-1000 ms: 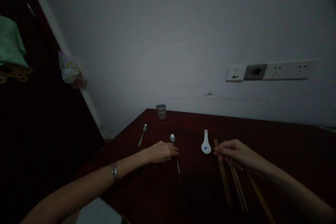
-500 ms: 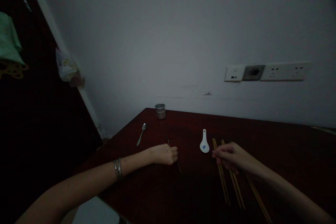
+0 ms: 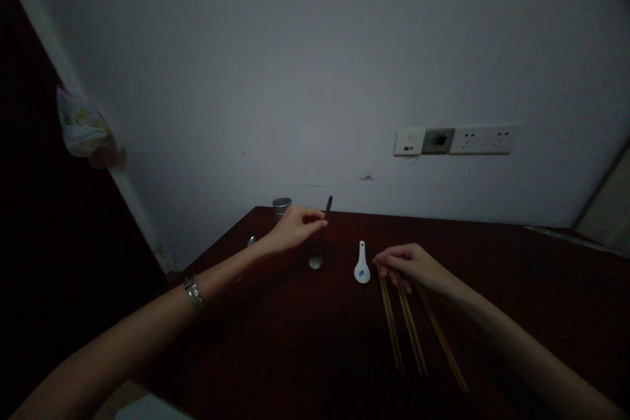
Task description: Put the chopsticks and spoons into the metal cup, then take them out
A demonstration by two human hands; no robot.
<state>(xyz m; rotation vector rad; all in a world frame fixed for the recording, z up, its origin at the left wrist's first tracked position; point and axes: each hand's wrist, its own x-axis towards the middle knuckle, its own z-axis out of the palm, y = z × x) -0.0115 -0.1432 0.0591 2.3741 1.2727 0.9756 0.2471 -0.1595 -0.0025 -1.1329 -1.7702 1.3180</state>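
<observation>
My left hand (image 3: 296, 226) pinches a metal spoon (image 3: 329, 205) by its handle. That spoon stands nearly upright, its round bowl low over the dark red table (image 3: 305, 335); whether the bowl touches the wood I cannot tell. My right hand (image 3: 411, 266) is closed at the upper ends of wooden chopsticks (image 3: 388, 318), thumb and index on the leftmost pair. The chopsticks lie in three pairs slanting toward me. Between the hands rests a white ceramic soup spoon (image 3: 362, 272), handle pointing to the wall. Another metal spoon (image 3: 251, 241) is mostly hidden behind my left forearm.
A metal cup (image 3: 282, 205) stands at the table's far left corner, partly behind my left hand. Wall sockets (image 3: 462, 140) sit above the table at the right. A plastic bag (image 3: 83, 128) hangs at the left by the dark door.
My left hand has risen toward the wall, lifting the metal spoon from lying to upright. My right hand has shifted to the chopsticks' upper ends. The view has turned slightly right.
</observation>
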